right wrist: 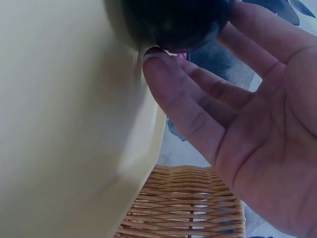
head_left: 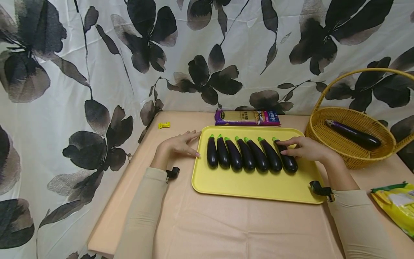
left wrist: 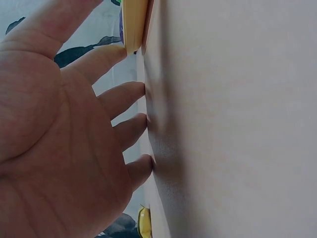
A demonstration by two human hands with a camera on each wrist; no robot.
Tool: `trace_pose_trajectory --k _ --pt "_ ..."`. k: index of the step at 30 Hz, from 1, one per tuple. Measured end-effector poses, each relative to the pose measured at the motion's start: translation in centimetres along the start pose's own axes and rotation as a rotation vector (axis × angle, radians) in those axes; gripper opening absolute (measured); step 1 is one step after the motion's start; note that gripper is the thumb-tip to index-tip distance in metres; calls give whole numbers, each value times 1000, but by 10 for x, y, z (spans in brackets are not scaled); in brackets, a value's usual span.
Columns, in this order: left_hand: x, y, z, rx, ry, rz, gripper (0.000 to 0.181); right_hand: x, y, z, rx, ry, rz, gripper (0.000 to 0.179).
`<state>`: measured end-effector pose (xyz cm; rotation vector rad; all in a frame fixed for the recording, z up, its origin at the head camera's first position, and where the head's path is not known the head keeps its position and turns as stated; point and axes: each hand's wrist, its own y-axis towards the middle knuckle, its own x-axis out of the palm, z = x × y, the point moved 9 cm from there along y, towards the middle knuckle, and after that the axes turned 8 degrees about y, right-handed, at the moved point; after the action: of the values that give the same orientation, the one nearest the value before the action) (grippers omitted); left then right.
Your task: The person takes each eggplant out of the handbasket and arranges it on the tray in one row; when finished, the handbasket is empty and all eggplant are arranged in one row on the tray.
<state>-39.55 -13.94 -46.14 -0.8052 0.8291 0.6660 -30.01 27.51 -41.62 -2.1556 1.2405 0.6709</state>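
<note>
A yellow tray [head_left: 245,187] carries a row of several dark purple eggplants [head_left: 235,158] with green stem ends pointing away. My right hand [head_left: 307,148] holds the rightmost eggplant [head_left: 289,164] near its upper half, thumb and fingers to either side. In the right wrist view the rounded eggplant [right wrist: 178,22] shows between the thumb and fingers, close over the tray surface. My left hand [head_left: 178,145] lies beside the tray's left edge, fingers spread and fairly straight. The left wrist view shows its fingertips on the tabletop, one right at the tray rim [left wrist: 132,29].
Behind the tray lies a purple-edged packet [head_left: 247,118]. At the back right stands a handled wicker basket [head_left: 339,158] with another eggplant [head_left: 354,135] inside. A yellow bag [head_left: 394,205] sits at the right edge, and a small yellow wrapped piece [head_left: 164,125] at the back left.
</note>
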Motion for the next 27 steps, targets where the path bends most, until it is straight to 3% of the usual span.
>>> trace_pose_trajectory --k 17,27 --pt "0 -2 2 6 6 4 117 4 1 2 4 64 -30 53" --pt "-1 -3 3 12 5 15 116 1 -1 3 23 24 1 59"
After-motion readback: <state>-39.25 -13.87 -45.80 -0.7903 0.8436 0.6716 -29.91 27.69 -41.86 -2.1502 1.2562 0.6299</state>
